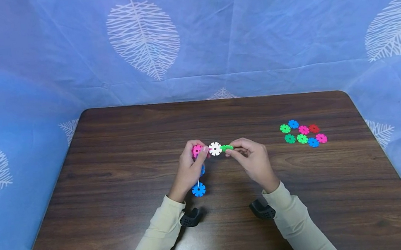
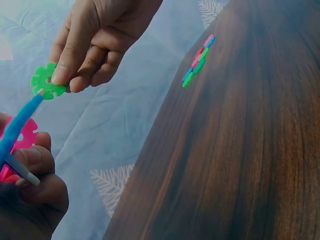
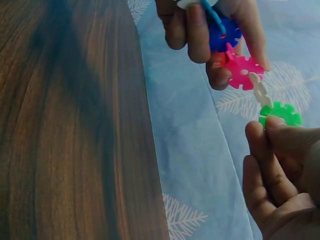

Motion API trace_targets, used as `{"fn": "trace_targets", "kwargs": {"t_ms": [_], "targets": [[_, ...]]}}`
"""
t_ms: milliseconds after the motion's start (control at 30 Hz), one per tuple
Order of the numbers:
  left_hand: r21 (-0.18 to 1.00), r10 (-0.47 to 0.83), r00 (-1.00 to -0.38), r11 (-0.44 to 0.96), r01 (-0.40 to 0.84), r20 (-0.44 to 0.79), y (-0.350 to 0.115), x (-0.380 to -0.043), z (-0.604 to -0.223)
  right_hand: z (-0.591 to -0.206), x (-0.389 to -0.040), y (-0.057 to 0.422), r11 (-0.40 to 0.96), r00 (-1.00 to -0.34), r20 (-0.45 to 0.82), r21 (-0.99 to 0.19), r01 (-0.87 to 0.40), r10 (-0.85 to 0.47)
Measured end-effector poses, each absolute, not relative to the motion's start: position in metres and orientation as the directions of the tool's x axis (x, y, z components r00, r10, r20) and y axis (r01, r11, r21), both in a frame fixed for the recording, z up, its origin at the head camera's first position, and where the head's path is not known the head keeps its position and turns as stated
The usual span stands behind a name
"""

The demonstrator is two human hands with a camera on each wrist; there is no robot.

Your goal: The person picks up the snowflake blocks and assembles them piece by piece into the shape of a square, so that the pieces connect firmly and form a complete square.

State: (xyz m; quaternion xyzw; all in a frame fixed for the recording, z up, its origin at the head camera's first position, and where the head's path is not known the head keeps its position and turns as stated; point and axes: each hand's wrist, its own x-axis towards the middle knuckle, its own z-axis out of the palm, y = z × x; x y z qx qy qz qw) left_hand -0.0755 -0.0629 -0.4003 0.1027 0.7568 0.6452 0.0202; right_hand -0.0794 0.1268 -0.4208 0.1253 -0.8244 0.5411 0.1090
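Observation:
My left hand (image 1: 188, 167) grips a chain of notched plastic discs by a pink disc (image 1: 197, 150). A white disc (image 1: 215, 149) sticks out of the chain toward the right, and blue discs (image 1: 199, 189) hang below the left palm. My right hand (image 1: 251, 158) pinches a green disc (image 1: 227, 148) between thumb and forefinger. In the right wrist view the green disc (image 3: 281, 114) meets the end of the white disc (image 3: 260, 91), set edge-on to it. Part of the chain is hidden behind the left fingers.
Several loose notched discs (image 1: 302, 139) in green, blue, pink and red lie grouped on the right of the dark wooden table (image 1: 131, 142). A blue cloth (image 1: 212, 36) with white leaf prints hangs behind the table. Black wrist cameras (image 1: 191, 218) are on both wrists.

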Motion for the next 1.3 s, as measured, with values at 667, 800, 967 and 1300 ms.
{"fn": "trace_targets", "kwargs": {"t_ms": [667,800,967,1300], "targets": [[0.992,0.251,-0.968,0.115,0.044,0.014,-0.064,-0.078,-0.403,-0.424,-0.084,0.132,0.445,-0.922,0.375,-0.813,-0.376,-0.094],[0.988,0.244,-0.969,0.145,0.058,0.021,-0.062,-0.077,-0.403,-0.420,-0.084,0.133,0.503,-0.908,0.399,-0.764,-0.405,-0.125],[0.986,0.244,-0.968,0.142,0.086,0.049,-0.059,-0.076,-0.402,-0.418,-0.084,0.134,0.535,-0.896,0.425,-0.731,-0.423,-0.127],[0.978,0.189,-0.973,0.136,0.157,0.129,-0.063,-0.076,-0.409,-0.424,-0.085,0.136,0.568,-0.905,0.399,-0.714,-0.409,-0.149]]}}
